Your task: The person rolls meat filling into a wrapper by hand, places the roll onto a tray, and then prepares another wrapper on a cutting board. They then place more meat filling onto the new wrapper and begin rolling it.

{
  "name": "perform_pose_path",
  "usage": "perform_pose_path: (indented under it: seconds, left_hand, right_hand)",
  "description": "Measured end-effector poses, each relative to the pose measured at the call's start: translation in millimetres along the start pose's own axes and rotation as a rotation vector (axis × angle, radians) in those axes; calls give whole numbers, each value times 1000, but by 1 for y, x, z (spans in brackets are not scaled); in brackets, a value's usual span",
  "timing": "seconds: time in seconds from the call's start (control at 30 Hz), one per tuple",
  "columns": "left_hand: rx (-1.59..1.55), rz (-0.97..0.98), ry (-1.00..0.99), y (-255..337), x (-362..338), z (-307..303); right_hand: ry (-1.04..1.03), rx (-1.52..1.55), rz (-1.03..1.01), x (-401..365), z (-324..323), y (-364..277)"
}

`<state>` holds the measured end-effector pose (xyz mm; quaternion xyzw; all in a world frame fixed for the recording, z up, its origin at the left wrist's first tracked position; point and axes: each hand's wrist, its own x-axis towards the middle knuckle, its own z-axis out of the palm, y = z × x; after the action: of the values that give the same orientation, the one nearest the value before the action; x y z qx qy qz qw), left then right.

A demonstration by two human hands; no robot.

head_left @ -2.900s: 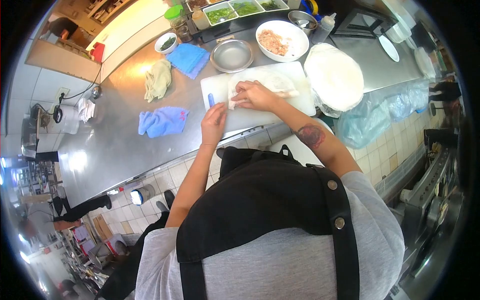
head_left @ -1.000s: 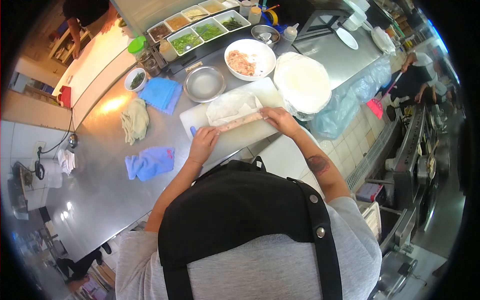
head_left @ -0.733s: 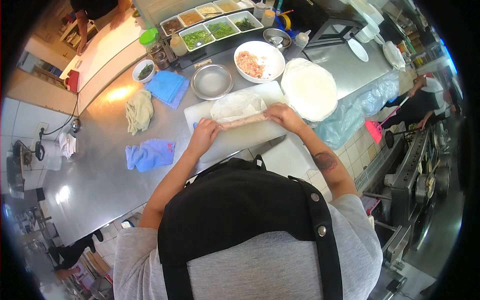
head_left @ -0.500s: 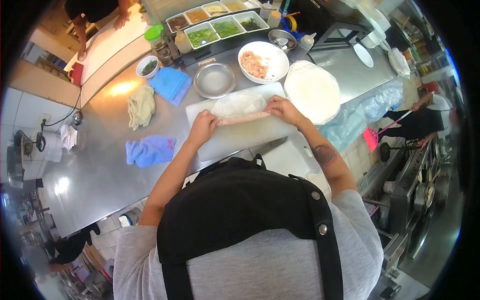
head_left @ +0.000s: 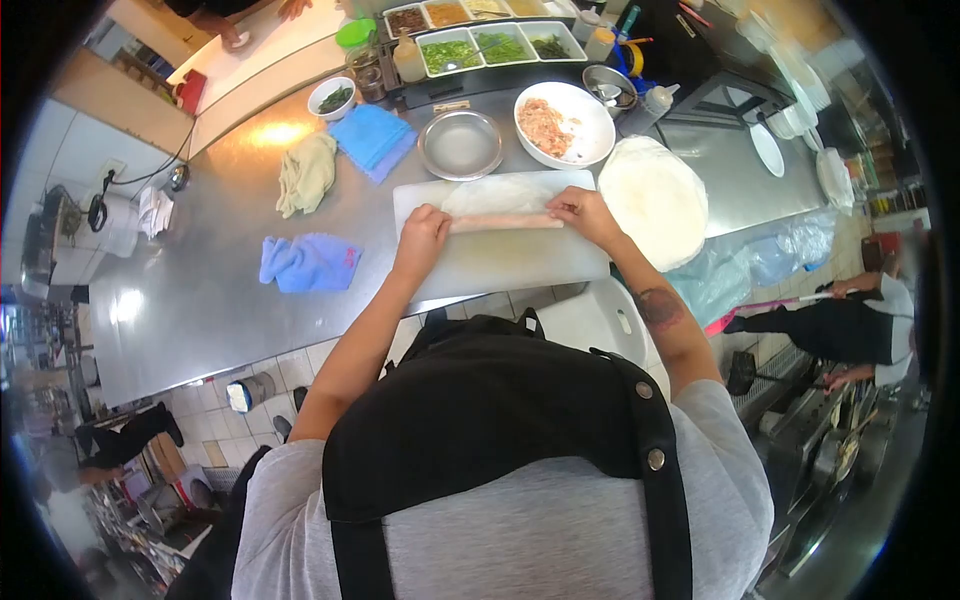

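Observation:
A long pale-pink roll [head_left: 505, 222] of filling in a thin wrapper lies crosswise on a white cutting board [head_left: 500, 265]. Past the roll, the unrolled part of the translucent white wrapper [head_left: 492, 194] is spread on the board. My left hand [head_left: 427, 232] is closed on the roll's left end. Near the right end, my right hand [head_left: 582, 213] pinches it between thumb and fingers. To the right of the board is a stack of round, pale wrapper sheets [head_left: 655, 205]. Behind the board stands a white bowl [head_left: 598, 130] with pinkish filling [head_left: 543, 128].
A steel bowl [head_left: 460, 145] stands behind the board. Left are blue cloths [head_left: 370, 138], a beige cloth [head_left: 306, 175] and a purple-blue cloth [head_left: 310, 262]. Topping trays [head_left: 490, 50] line the back. A co-worker [head_left: 840, 320] stands right; another's hands rest on the far counter.
Less flat wrapper shows beyond the roll, which has moved away from me across the board. Both hands keep hold of its ends. The camera view has shifted slightly.

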<state>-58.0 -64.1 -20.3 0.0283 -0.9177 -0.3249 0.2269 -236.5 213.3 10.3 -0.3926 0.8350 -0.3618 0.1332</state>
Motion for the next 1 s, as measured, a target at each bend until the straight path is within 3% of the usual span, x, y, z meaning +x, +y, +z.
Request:
perform_pose_path:
  seconds: [0.13, 0.3, 0.53, 0.6, 0.93, 1.0]
  left_hand:
    - [3, 17, 12, 17, -7, -6]
    - [107, 35, -66, 12, -4, -4]
    - [161, 81, -149, 6, 2, -7]
    - [213, 136, -214, 4, 8, -9]
    - [188, -39, -390, -11, 50, -13]
    - [196, 6, -457, -16, 56, -12]
  right_hand:
    - [-8, 3, -64, -5, 0, 4]
    - [16, -99, -360, -18, -5, -7]
    - [-104, -198, -351, -5, -6, -2]
    - [-216, -123, -189, -1, -12, -4]
    - [-194, -230, -146, 19, -8, 0]
    - [-74, -511, -251, 18, 1, -12]
